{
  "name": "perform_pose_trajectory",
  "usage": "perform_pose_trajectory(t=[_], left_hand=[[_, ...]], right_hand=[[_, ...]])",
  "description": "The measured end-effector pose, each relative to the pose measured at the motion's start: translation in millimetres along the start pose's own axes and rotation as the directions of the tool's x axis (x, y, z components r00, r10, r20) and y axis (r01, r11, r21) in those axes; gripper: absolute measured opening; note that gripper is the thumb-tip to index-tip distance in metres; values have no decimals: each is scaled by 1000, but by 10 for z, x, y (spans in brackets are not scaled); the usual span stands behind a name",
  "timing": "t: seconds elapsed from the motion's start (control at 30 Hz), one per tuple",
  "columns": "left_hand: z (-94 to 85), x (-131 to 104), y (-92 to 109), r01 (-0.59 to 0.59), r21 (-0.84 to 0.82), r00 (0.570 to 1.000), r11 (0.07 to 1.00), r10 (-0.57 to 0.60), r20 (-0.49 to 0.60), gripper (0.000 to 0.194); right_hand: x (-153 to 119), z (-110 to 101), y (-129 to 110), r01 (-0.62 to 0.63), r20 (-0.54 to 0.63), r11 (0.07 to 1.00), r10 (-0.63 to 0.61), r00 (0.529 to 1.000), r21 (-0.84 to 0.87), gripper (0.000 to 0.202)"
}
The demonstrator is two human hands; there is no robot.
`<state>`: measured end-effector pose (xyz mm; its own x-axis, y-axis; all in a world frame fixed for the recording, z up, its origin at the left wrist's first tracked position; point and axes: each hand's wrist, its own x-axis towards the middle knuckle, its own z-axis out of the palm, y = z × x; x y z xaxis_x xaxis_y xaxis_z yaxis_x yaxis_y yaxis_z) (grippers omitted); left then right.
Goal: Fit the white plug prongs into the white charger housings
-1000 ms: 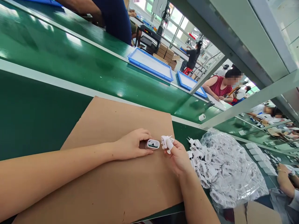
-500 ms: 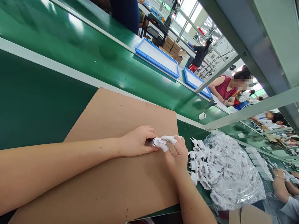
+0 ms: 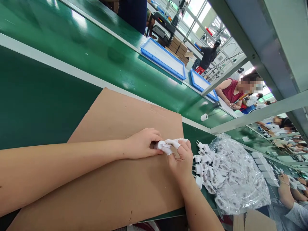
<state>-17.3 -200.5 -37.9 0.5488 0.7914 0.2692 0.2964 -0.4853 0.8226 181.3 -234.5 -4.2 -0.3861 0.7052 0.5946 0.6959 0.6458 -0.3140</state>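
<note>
tabletop [image 3: 36, 96], dark green, shows left of the cardboard sheet [image 3: 108, 192]. over the sheet, right of its middle, the left hand [image 3: 141, 144] is closed around a white housing [image 3: 159, 145]. at the sheet's right edge, the right hand [image 3: 180, 160], fingers bent in white covers [image 3: 172, 143], touches the housing's end; whether it grips a part there, i cannot tell. just right of the sheet lie loose white plugs [image 3: 204, 160], and beside them a clear bag [image 3: 243, 179] of white pieces.
</note>
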Motion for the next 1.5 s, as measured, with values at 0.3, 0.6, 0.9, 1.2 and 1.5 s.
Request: perform_pose_trajectory(t=[0.3, 0.6, 0.9, 1.2, 1.5], left_hand=[[17, -15, 72, 9, 9, 1000, 1000, -9, -3, 24], [9, 1, 165, 127, -32, 991, 991, -125, 37, 35], [49, -10, 150, 32, -6, 999, 999, -32, -19, 41], [-76, 183, 261, 405, -98, 912, 909, -409, -28, 51], [-858, 1078, -293, 654, 119, 665, 747, -493, -561, 43]], right_hand=[[6, -43, -21, -76, 84, 988, 87, 993, -133, 23], [81, -110, -12, -73, 154, 973, 109, 982, -218, 28], [-53, -37, 70, -333, 27, 917, 336, 942, 220, 37], [-253, -914, 384, -579, -22, 797, 585, 811, -171, 11], [-318, -698, 467, -395, 89, 843, 454, 887, -364, 31]])
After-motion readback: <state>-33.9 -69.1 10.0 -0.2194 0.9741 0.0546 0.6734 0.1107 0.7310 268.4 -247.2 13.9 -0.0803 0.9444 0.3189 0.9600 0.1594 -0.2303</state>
